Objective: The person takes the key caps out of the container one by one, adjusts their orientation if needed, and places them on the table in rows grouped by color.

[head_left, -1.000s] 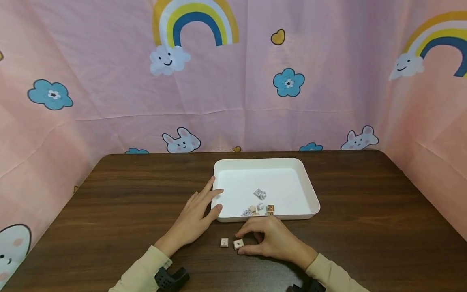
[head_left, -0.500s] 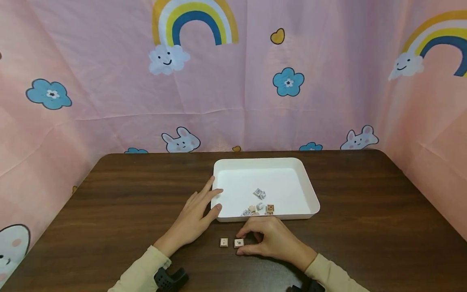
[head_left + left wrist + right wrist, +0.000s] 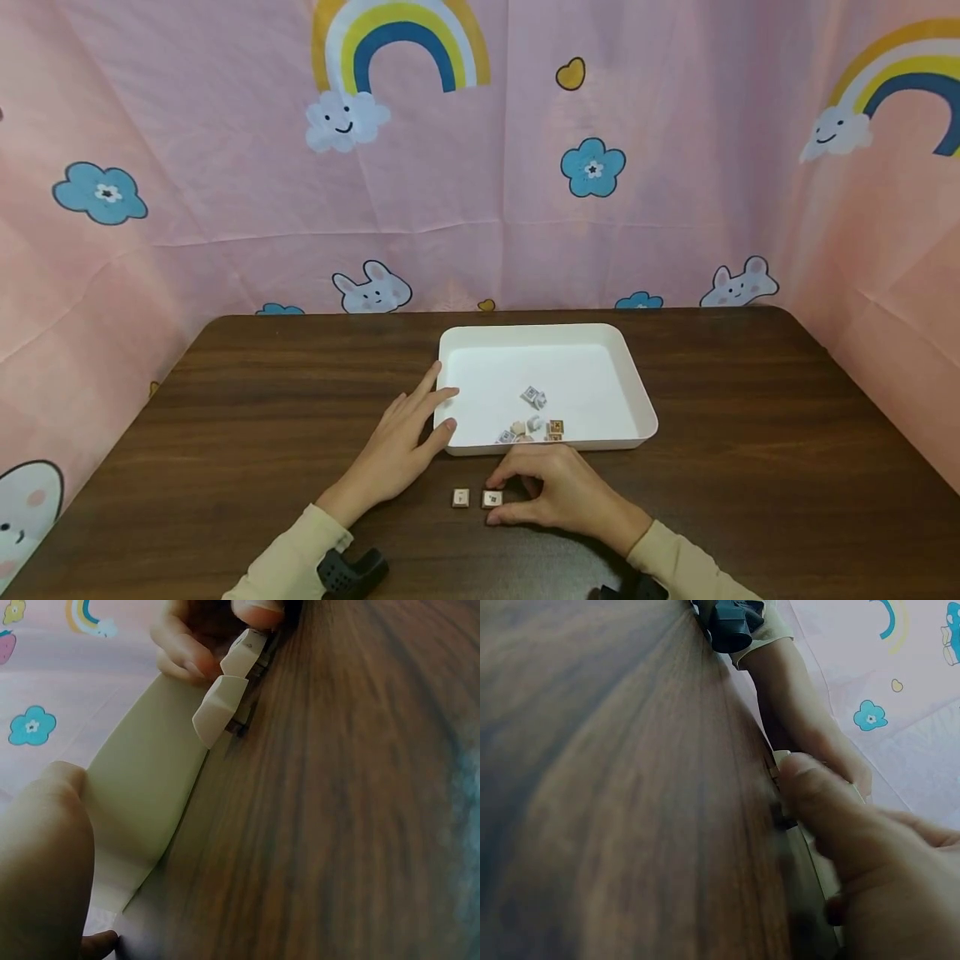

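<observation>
Resting a spread left hand (image 3: 393, 450) at the left rim of the white tray (image 3: 585, 375), and pinching a pale keycap (image 3: 492, 499) on the table (image 3: 262, 433) before the tray, between thumb and index finger of the right hand (image 3: 558, 492), with a second keycap (image 3: 461, 498) lying apart, just to its left and likewise before the tray. Visible inside the tray, mostly toward its near wall, a loose scatter of grey, pale and brown keycaps (image 3: 535, 424) (marks too small to read). Beyond the tray, past the table's far edge, a pink curtain (image 3: 450, 192) printed with rainbows, flowers and rabbits.
</observation>
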Motion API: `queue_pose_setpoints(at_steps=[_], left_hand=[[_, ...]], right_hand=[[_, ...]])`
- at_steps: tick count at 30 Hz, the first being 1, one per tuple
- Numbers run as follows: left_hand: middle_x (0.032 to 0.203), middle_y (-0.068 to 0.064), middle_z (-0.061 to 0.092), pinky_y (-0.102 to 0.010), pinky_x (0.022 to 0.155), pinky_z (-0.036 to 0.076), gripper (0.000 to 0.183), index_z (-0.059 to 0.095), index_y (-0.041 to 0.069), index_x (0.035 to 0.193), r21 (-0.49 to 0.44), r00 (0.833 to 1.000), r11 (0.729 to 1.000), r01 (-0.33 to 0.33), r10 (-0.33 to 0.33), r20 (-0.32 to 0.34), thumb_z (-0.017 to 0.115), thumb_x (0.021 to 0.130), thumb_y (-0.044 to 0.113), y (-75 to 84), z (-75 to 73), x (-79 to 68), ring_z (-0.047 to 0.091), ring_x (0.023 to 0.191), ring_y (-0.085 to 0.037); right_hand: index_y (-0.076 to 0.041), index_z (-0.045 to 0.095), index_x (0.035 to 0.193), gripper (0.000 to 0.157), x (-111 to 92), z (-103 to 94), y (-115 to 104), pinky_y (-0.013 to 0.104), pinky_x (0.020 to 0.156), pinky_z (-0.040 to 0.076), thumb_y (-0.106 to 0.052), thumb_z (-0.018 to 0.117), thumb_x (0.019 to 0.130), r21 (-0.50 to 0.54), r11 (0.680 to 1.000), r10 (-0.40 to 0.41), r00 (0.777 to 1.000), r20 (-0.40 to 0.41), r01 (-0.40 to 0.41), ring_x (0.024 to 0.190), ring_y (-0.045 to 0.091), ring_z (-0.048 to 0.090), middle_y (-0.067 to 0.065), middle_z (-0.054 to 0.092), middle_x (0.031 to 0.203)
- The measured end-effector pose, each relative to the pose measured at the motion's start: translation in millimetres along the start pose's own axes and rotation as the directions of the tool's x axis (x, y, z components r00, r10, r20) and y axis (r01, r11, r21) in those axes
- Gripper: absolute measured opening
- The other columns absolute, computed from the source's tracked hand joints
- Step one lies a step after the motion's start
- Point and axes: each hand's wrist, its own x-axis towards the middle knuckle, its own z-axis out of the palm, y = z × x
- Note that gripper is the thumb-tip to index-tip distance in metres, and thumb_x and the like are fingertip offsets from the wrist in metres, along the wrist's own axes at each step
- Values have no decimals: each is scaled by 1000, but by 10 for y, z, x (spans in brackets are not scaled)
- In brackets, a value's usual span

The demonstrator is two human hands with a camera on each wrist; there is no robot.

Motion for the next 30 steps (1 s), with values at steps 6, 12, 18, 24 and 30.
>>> queue_pose_setpoints(at_steps=[6, 12, 18, 24, 30], left_hand=[[171, -8, 18, -70, 119, 18, 47, 51, 16, 149, -3, 1000, 1000, 1, -1, -4, 52, 107, 37, 8, 8, -13, 33, 151, -34], [171, -7, 17, -70, 119, 17, 47, 51, 16, 149, -13, 1000, 1000, 2, -2, -10, 52, 107, 37, 13, -2, -2, 32, 152, -34], [171, -7, 16, -70, 120, 16, 47, 51, 16, 150, -12, 1000, 1000, 9, -9, -3, 52, 107, 37, 9, -10, -18, 32, 152, -35], [171, -7, 17, -70, 119, 17, 47, 51, 16, 149, -7, 1000, 1000, 1, -1, -17, 52, 107, 38, 11, -15, 8, 32, 152, -34], [171, -7, 17, -70, 119, 17, 48, 51, 16, 149, -7, 1000, 1000, 4, -4, -6, 52, 107, 38, 16, -20, 6, 32, 152, -33]], right_hand=[[-13, 74, 90, 7, 60, -47, 10, 9, 55, 44, -18, 73, 95, -142, 973, -218, 923, -317, 181, 60, 3, 55, -3, 70, 80], [-15, 75, 95, 13, 96, -95, 18, 23, 68, 45, -25, 67, 96, -375, 925, -118, 886, -448, -66, 77, 12, 60, -5, 70, 90], [-18, 75, 97, 13, 65, -78, 15, 28, 71, 41, -29, 72, 92, -419, 865, 92, 908, -409, -277, 84, 13, 61, -7, 69, 96], [-19, 75, 97, 18, 76, -88, 17, 32, 64, 50, -35, 73, 90, -504, 789, 156, 908, -388, -351, 78, 12, 63, -7, 69, 92], [-19, 76, 98, 19, 76, -84, -1, 26, 55, 48, -36, 72, 90, -528, 765, 175, 907, -382, -370, 71, 9, 59, -8, 70, 91]])
